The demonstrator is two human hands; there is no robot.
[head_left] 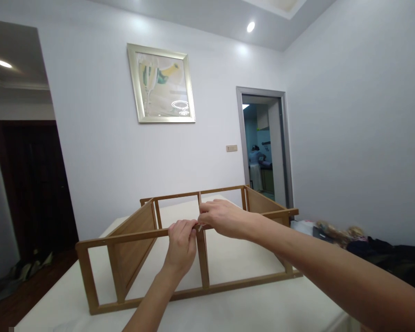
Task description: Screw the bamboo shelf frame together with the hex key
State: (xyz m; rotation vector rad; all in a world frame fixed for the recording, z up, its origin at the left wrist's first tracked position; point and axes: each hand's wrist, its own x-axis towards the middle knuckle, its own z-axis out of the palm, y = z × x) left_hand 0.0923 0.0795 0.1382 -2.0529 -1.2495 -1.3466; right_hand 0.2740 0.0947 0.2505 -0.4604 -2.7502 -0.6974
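A brown wooden shelf frame (pixel 203 263) lies on its side on a white-covered surface (pixel 249 304), with a panel (pixel 134 244) near its left end and another panel (pixel 259 199) at the right. My left hand (pixel 182 242) is closed over the near upper rail, just left of the middle crosspiece. Beside it, my right hand (pixel 223 216) is pinched at the joint of that rail and crosspiece. A small pale piece (pixel 200 227) shows under its fingertips; what exactly the fingers hold is too small and hidden to name.
Behind the frame stands a white wall with a framed picture (pixel 164 85) and a switch plate (pixel 231 148). Through a doorway (pixel 287 147), a person (pixel 256 161) stands in another room. Dark clothes or fabric (pixel 383 253) lie to the right. A dark door (pixel 34 184) is at left.
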